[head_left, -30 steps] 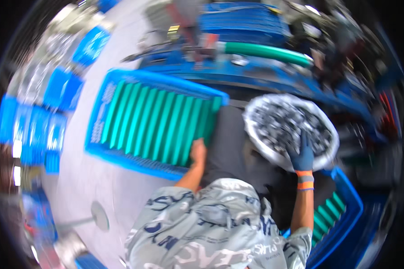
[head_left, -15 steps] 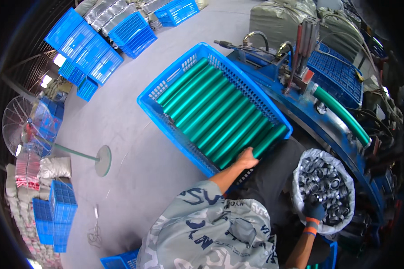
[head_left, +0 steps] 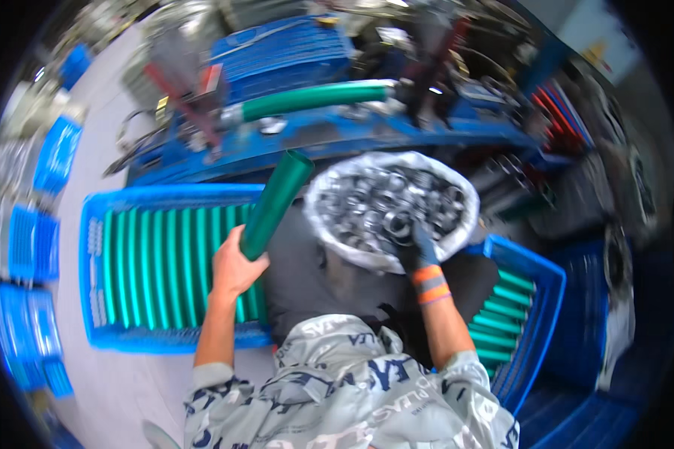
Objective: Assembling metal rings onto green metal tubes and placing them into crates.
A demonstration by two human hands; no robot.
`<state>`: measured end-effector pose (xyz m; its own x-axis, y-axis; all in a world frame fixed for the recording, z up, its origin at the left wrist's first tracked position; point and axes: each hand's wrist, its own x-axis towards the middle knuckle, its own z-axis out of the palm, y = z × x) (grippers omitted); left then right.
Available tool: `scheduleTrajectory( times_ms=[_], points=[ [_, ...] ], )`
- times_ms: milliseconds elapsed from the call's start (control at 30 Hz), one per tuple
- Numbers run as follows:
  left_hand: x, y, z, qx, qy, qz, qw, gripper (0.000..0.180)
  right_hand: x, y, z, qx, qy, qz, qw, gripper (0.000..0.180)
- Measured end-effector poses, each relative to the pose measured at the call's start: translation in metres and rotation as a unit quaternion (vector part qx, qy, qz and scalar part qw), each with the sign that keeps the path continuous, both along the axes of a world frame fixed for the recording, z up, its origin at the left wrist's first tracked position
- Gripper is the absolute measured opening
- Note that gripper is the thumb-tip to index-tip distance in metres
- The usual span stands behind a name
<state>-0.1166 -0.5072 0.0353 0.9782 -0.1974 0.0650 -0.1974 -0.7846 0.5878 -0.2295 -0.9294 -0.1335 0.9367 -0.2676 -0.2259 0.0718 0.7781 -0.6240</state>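
Observation:
My bare left hand is wrapped round the lower end of a green tube, which tilts up to the right with its open end at the top. In a dark glove with an orange-striped cuff, my right hand reaches into a white-lined round container. Its fingers close on a dark metal ring above the heap of similar rings; blur softens the grip. Left of my legs lies a blue crate with a row of green tubes.
Ahead stands a blue machine bench with another green tube mounted between its fittings. A second blue crate of green tubes sits at my right. Stacked blue crates line the far left.
My view has swung right toward the ring container and bench. My left hand has lifted a green tube out of the crate. A metal ring now shows at my right hand's fingers.

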Motion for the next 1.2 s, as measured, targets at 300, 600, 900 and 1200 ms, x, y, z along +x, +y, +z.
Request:
scheduleTrajectory(
  times_ms=[300, 600, 900, 1200],
  points=[
    [-0.024, -0.079, 0.085, 0.076, -0.032, -0.252, 0.964, 0.056, -0.044, 0.002, 0.113, 0.001, -0.058, 0.036, 0.998, 0.079],
    [-0.026, -0.080, 0.093, 0.068, -0.047, -0.255, 0.963, 0.061, -0.054, -0.016, 0.141, -0.371, -0.026, 0.080, 0.925, 0.099],
    [-0.024, -0.083, 0.095, 0.119, -0.049, -0.303, 0.944, 0.064, -0.054, -0.008, 0.133, -0.149, -0.114, 0.056, 0.981, 0.106],
    [-0.027, -0.079, 0.083, 0.110, -0.042, -0.296, 0.948, 0.065, -0.061, -0.002, 0.140, -0.226, -0.075, 0.055, 0.970, 0.090]
  ],
)
